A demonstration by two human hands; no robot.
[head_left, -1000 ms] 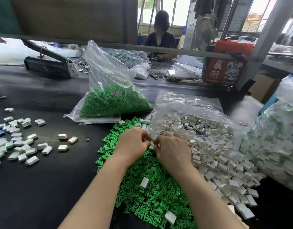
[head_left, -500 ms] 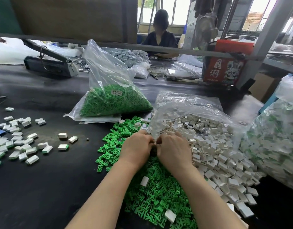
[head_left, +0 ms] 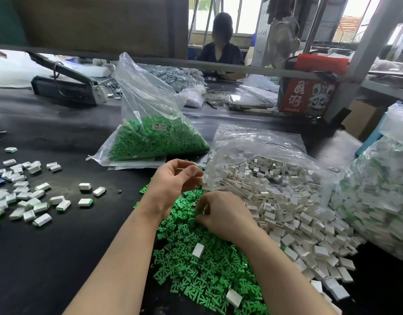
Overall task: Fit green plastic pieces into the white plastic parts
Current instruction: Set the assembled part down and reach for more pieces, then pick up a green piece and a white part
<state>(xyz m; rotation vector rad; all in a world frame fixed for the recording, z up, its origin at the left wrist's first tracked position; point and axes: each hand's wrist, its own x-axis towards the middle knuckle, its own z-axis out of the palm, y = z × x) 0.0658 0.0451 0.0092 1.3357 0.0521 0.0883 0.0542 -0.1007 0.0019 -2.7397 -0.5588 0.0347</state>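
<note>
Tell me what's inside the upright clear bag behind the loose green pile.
The clear bag holds green plastic pieces and a small white label; its print is unreadable, deeper contents hidden.

On the dark bench (head_left: 59,258) a loose heap of green plastic pieces (head_left: 196,269) lies beside a spill of white plastic parts (head_left: 287,212) from an open clear bag (head_left: 253,142). The left hand (head_left: 173,185) is raised above the green heap with fingers curled, blurred, its hold unclear, while the right hand (head_left: 221,214) rests low on the heap, fingertips pinching among the green pieces. Finished white-and-green parts (head_left: 25,201) lie scattered far left, and a sealed bag of green pieces (head_left: 155,137) stands behind.
</note>
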